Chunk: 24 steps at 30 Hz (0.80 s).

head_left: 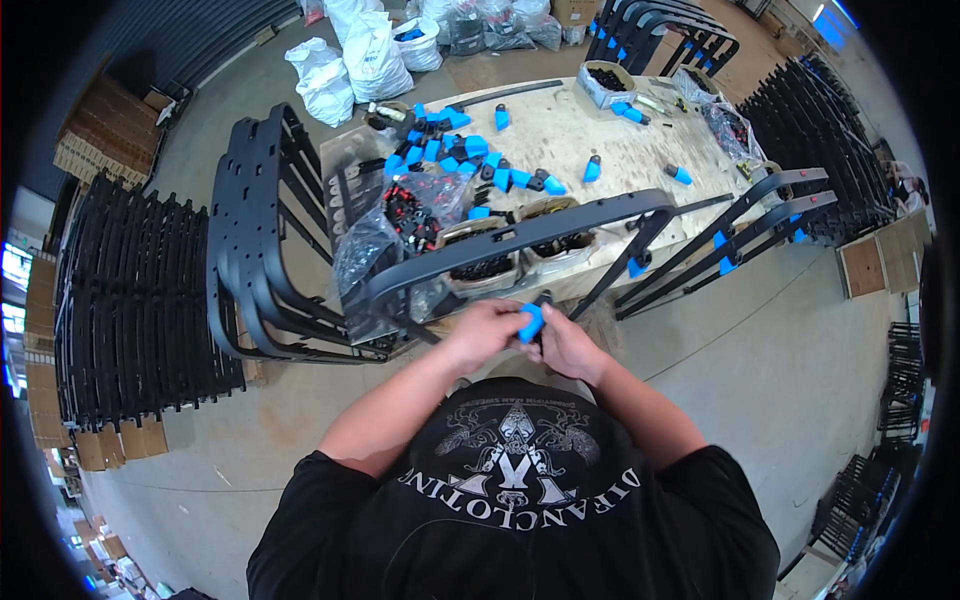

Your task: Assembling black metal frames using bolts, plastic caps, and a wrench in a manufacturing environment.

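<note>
Close in front of my chest, both hands meet around a small blue-and-black plastic fitting [531, 323]. My left hand [483, 335] is closed, its fingers pinching the blue part. My right hand [573, 350] is closed on the other side of the same fitting, with its dark end poking up near the thumb. Some fingertips are hidden behind the piece. Just beyond my hands, a black bent metal frame [520, 236] spans the near edge of the table. More blue-and-black fittings [455, 145] lie in a loose pile on the tabletop.
The worktable [555, 115] bears a clear plastic bag of red and black parts [410, 220] and boxes of small black parts [562, 250]. Black frames [265, 225] stand against its left side; others [735, 240] lean at its right. White sacks [375, 60] sit behind.
</note>
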Each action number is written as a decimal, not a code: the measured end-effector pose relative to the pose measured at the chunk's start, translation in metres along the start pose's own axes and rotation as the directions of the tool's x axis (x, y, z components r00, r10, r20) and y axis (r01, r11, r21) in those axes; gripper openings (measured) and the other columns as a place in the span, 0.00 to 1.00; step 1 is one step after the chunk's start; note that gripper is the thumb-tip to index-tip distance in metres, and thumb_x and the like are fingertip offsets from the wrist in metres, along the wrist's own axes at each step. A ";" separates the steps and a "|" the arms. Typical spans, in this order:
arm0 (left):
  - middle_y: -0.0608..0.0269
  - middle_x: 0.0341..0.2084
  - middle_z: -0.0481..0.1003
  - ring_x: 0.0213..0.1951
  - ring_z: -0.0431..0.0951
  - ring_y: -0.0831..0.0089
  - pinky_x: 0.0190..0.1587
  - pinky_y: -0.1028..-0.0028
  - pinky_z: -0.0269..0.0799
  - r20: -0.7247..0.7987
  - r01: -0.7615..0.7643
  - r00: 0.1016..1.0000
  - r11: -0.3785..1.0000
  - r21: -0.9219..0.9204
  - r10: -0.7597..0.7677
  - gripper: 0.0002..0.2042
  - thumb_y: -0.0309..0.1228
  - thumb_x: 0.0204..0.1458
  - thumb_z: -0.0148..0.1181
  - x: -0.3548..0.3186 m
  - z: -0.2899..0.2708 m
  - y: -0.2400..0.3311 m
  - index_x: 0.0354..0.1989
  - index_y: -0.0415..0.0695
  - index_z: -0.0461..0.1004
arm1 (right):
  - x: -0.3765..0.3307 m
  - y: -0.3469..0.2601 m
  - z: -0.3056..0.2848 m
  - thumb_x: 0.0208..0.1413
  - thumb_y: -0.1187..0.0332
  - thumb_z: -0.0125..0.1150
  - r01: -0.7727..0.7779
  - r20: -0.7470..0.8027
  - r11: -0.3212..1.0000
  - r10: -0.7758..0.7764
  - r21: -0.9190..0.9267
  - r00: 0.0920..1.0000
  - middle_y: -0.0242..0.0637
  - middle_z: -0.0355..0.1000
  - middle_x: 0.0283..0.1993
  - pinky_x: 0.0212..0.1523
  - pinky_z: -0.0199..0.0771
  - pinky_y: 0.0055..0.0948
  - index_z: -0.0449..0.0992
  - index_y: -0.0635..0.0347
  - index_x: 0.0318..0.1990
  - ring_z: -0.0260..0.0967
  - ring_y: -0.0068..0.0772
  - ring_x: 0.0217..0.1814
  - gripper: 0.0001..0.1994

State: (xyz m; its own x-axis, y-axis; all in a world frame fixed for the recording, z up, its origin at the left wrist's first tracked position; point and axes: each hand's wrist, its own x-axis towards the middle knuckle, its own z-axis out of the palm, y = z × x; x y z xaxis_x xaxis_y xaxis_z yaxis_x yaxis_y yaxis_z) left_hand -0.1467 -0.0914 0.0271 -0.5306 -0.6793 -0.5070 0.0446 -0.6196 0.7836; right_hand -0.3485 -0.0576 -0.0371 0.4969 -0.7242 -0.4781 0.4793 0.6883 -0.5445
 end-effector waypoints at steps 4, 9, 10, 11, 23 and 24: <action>0.56 0.42 0.79 0.39 0.80 0.72 0.45 0.70 0.78 0.023 -0.199 0.972 0.771 0.604 0.233 0.18 0.33 0.60 0.63 -0.057 -0.006 0.001 0.54 0.35 0.74 | 0.018 0.015 0.058 0.63 0.53 0.53 -0.030 0.103 0.991 0.016 0.133 0.995 0.38 0.75 0.43 0.47 0.69 0.35 0.76 0.58 0.48 0.71 0.35 0.47 0.18; 0.51 0.47 0.77 0.48 0.78 0.58 0.53 0.61 0.73 0.139 -0.435 0.737 0.307 0.846 0.661 0.20 0.32 0.48 0.71 -0.110 -0.052 0.002 0.49 0.39 0.76 | 0.007 0.023 0.109 0.56 0.48 0.51 -0.099 0.236 0.937 0.018 0.335 0.972 0.47 0.74 0.55 0.64 0.64 0.47 0.73 0.67 0.58 0.70 0.49 0.58 0.31; 0.50 0.46 0.77 0.51 0.75 0.51 0.57 0.59 0.70 0.150 -0.421 0.747 0.287 0.860 0.648 0.23 0.33 0.43 0.73 -0.115 -0.057 -0.001 0.49 0.41 0.77 | 0.012 0.030 0.111 0.56 0.46 0.49 -0.088 0.264 0.947 0.003 0.309 0.965 0.47 0.74 0.58 0.63 0.64 0.47 0.71 0.66 0.62 0.70 0.50 0.59 0.34; 0.50 0.46 0.77 0.51 0.75 0.51 0.57 0.59 0.70 0.136 -0.409 0.752 0.295 0.864 0.645 0.23 0.33 0.43 0.73 -0.118 -0.060 -0.004 0.49 0.41 0.77 | 0.016 0.035 0.116 0.56 0.46 0.49 -0.102 0.270 0.945 0.016 0.311 0.963 0.47 0.74 0.58 0.63 0.64 0.47 0.71 0.66 0.62 0.70 0.50 0.59 0.34; 0.54 0.41 0.79 0.42 0.78 0.56 0.49 0.62 0.75 0.115 -0.348 0.697 0.193 0.917 0.708 0.07 0.29 0.56 0.62 -0.152 -0.113 -0.047 0.40 0.39 0.78 | 0.068 0.095 0.136 0.57 0.51 0.50 -0.299 0.321 0.883 0.182 0.363 0.929 0.47 0.75 0.53 0.65 0.61 0.49 0.76 0.66 0.52 0.70 0.45 0.56 0.27; 0.54 0.39 0.79 0.39 0.80 0.58 0.46 0.63 0.77 0.114 -0.386 0.646 0.194 0.902 0.755 0.06 0.28 0.59 0.60 -0.152 -0.118 -0.053 0.39 0.38 0.76 | 0.073 0.100 0.131 0.56 0.52 0.52 -0.288 0.242 0.896 0.213 0.339 0.947 0.46 0.76 0.50 0.62 0.65 0.48 0.76 0.65 0.50 0.71 0.44 0.53 0.25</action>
State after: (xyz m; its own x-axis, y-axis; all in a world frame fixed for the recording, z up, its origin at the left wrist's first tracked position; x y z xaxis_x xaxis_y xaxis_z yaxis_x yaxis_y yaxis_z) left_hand 0.0314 -0.0015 0.0209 -0.4058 -0.8614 0.3054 -0.5496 0.4970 0.6715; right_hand -0.1696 -0.0362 -0.0357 0.7477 -0.5291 -0.4014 0.5314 0.8391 -0.1162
